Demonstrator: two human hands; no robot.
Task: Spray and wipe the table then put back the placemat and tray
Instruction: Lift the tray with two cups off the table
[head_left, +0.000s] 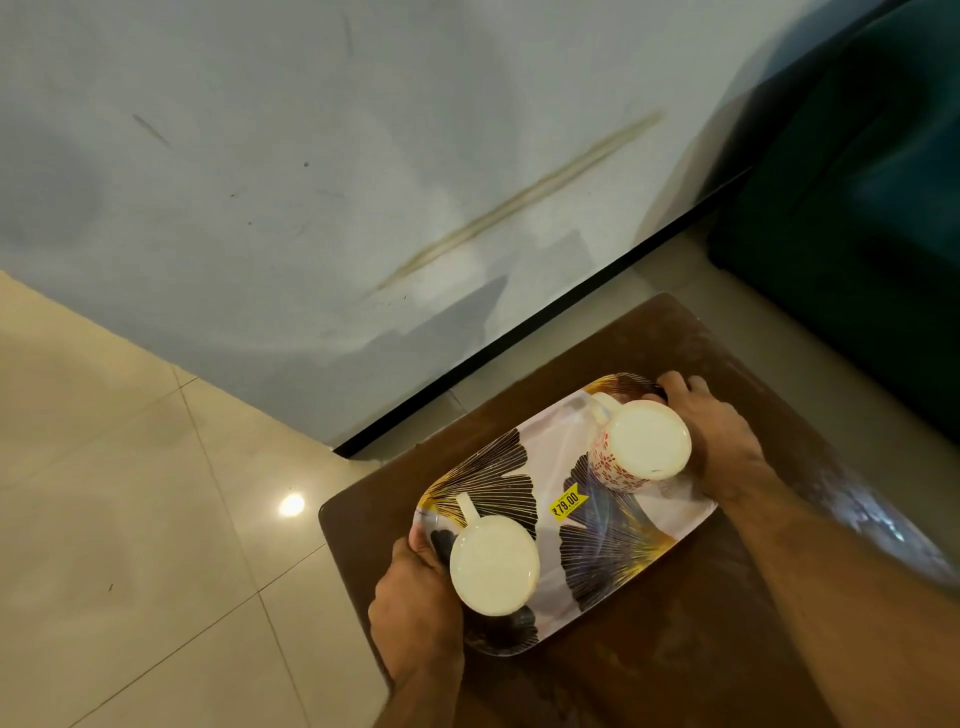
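Observation:
A rectangular tray (558, 467) with a dark leaf pattern and a yellow price sticker is over a small dark brown table (691, 613). Two mugs stand on the tray: a plain white one (493, 564) at its near left end and a white one with red flowers (641, 449) at its far right end. My left hand (415, 608) grips the tray's near left end beside the white mug. My right hand (711, 436) grips the far right end, behind the flowered mug. I see no placemat, spray bottle or cloth.
The table stands close to a pale scuffed wall (337, 182) with a black skirting strip (545, 332). Cream floor tiles (130, 519) spread out to the left. A dark green sofa (857, 182) sits at the right, just past the table's far corner.

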